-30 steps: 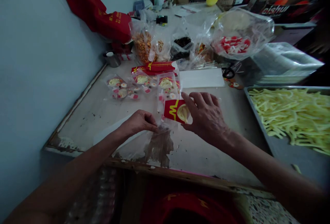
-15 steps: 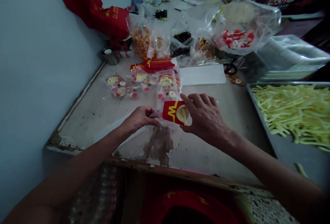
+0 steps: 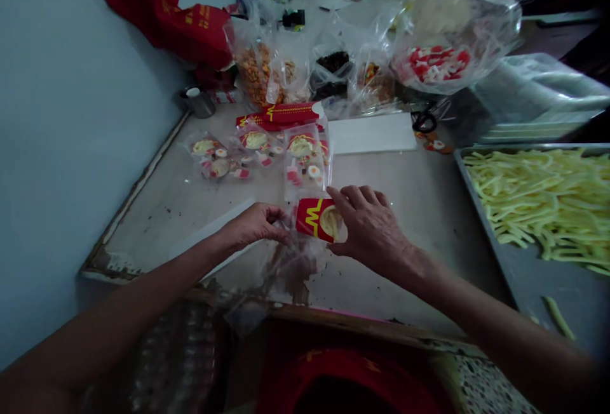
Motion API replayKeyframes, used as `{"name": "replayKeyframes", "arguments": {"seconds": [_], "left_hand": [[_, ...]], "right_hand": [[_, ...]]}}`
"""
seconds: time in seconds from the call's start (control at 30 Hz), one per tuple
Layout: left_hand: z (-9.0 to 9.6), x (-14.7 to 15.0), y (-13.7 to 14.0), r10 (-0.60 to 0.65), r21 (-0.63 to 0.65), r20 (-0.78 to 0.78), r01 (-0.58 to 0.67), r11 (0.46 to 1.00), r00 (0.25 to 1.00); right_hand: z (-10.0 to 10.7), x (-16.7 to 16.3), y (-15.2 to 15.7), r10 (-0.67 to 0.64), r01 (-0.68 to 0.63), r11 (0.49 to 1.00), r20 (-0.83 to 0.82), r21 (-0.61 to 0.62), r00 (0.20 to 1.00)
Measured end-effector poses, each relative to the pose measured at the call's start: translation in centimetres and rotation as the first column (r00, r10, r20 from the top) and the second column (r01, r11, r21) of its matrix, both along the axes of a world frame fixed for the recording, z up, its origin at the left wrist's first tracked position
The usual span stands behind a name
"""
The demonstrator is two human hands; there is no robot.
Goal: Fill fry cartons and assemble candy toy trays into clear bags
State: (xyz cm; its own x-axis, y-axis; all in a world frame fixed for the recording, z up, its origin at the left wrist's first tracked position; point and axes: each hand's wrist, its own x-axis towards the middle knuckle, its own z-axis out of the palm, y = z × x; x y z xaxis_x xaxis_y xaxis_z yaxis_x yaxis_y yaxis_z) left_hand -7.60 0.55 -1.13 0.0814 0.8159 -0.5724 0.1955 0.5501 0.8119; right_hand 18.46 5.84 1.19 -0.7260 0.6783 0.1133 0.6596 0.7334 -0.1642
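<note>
Between thumb and fingers, my right hand [image 3: 374,227] grips the edges of a small red carton [image 3: 307,218] with a yellow zigzag mark and pale fry-like sticks [image 3: 331,222] showing at its mouth. My left hand [image 3: 260,223] pinches a clear plastic bag [image 3: 286,255] at the carton's left end. The bag seems to lie around or against that end; I cannot tell how far it covers it. Just beyond my hands lie several clear packets, among them one [image 3: 302,157] with a red carton and small toy-like food pieces inside.
To the right is a metal tray [image 3: 517,280] of pale yellow fry-like sticks. Flat red cartons [image 3: 281,115] and a white board [image 3: 374,133] lie farther back. Behind them stand clear bags of small pieces, one with red and white bits [image 3: 436,65]. A metal cup [image 3: 200,104] is by the wall.
Both hands and the carton sit slightly lower in view, and the view itself has shifted a little. Loose clear plastic now shows below the hands, down over the table's front edge.
</note>
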Motion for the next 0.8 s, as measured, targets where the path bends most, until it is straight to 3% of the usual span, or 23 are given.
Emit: {"name": "replayKeyframes", "arguments": {"seconds": [0.17,0.3,0.4,0.6,0.73,0.8], "left_hand": [[0.1,-1.0,-0.3,0.046,0.013,-0.135,-0.044,0.999,0.990],[0.2,-1.1,-0.4,0.009,-0.007,-0.147,-0.010,1.000,0.989],[0.2,-1.1,-0.4,-0.026,-0.020,-0.144,0.023,1.000,0.989],[0.5,-2.2,-0.9,-0.170,-0.054,-0.103,0.165,0.985,0.980],[1.8,-1.5,-1.1,-0.337,-0.023,-0.066,0.336,0.941,0.939],[2.6,-0.8,-1.0,-0.421,0.060,-0.148,0.433,0.899,0.895]], "right_hand": [[-0.5,0.7,-0.8,0.120,-0.119,0.984,-0.001,-0.130,0.993],[-0.7,1.3,0.1,0.253,-0.244,0.934,0.003,-0.260,0.967],[-1.0,0.9,0.6,0.321,-0.312,0.906,-0.017,-0.287,0.947],[-1.3,-0.5,-2.2,0.264,-0.259,0.950,0.010,-0.174,0.964],[-1.5,-1.5,-5.8,0.183,-0.178,0.958,0.002,-0.226,0.983],[-1.9,-2.4,-7.3,0.119,-0.115,0.961,0.001,-0.251,0.993]]}}
